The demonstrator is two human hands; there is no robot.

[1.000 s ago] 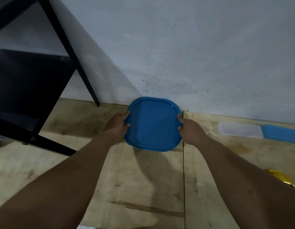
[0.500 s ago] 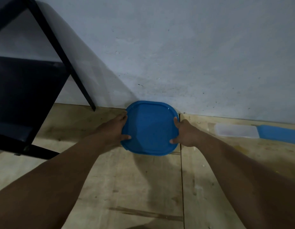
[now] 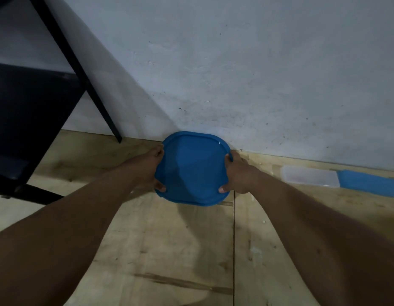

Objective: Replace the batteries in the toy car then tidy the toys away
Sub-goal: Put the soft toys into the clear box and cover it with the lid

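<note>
A blue rounded-square lid [image 3: 192, 167] covers a container close to the white wall, low over the wooden floor. My left hand [image 3: 151, 171] grips its left rim, thumb on top near the front corner. My right hand [image 3: 237, 173] grips the right rim the same way. Whatever lies under the lid is hidden, and no toy car or battery shows.
A black frame with a slanted leg [image 3: 81, 74] and a dark panel fills the left side. On the floor by the wall at right lies a clear flat box [image 3: 310, 178] beside a blue lid [image 3: 370, 183]. The wooden floor [image 3: 169, 250] has a seam running toward me.
Both hands have carried the blue-lidded container lower and nearer the wall. My thumbs now press on the lid's front corners. A gold object at the right edge has left the view.
</note>
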